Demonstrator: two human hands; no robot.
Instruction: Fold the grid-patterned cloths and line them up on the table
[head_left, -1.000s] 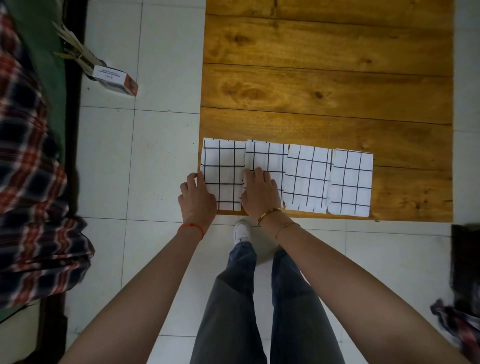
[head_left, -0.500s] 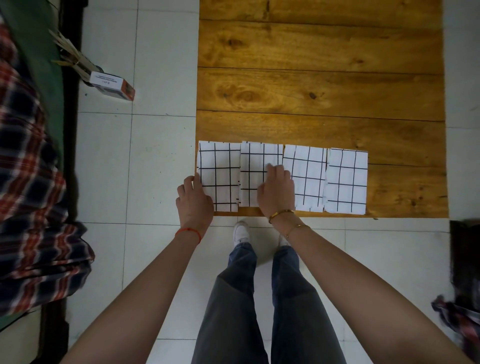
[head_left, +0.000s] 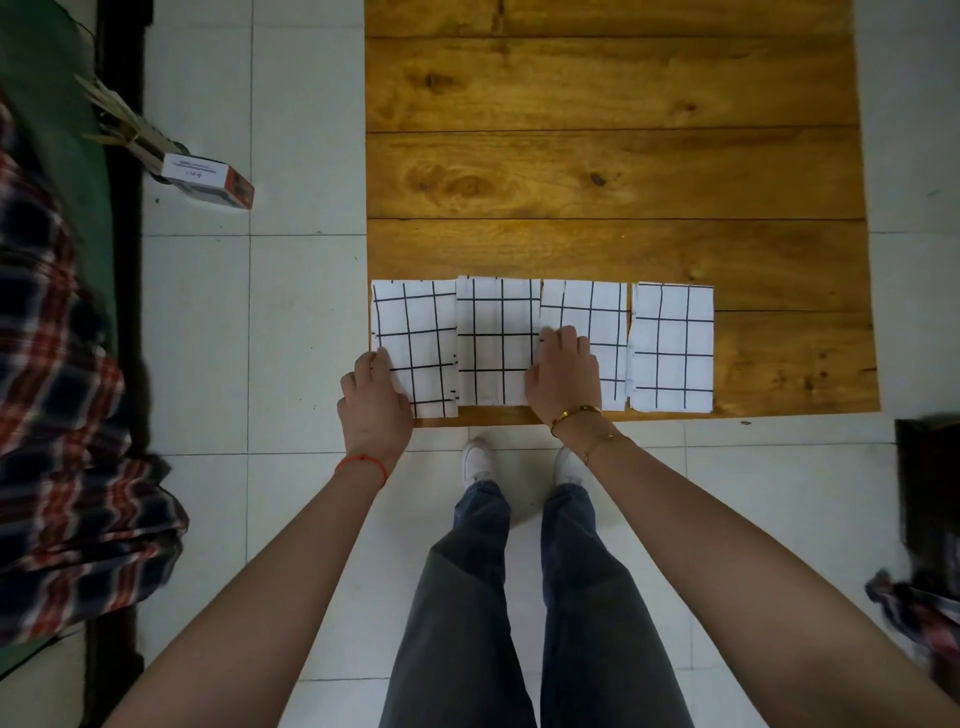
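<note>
Several folded white cloths with black grid lines lie side by side along the near edge of the wooden table (head_left: 613, 171). From left to right there is a first cloth (head_left: 421, 332), a second cloth (head_left: 496, 332), a third cloth (head_left: 605, 317) and a fourth cloth (head_left: 672, 343). My left hand (head_left: 375, 402) rests on the near left corner of the first cloth at the table's corner. My right hand (head_left: 563, 376) lies flat, fingers on the seam between the second and third cloths.
The table's far planks are bare wood. A small white and orange box (head_left: 208, 182) with wooden sticks lies on the tiled floor to the left. Plaid fabric (head_left: 57, 415) hangs at the far left, and a dark object (head_left: 927, 493) stands at the right.
My right hand has slid rightwards from the first and second cloths to the second and third. My left hand has stayed at the left cloth's near corner.
</note>
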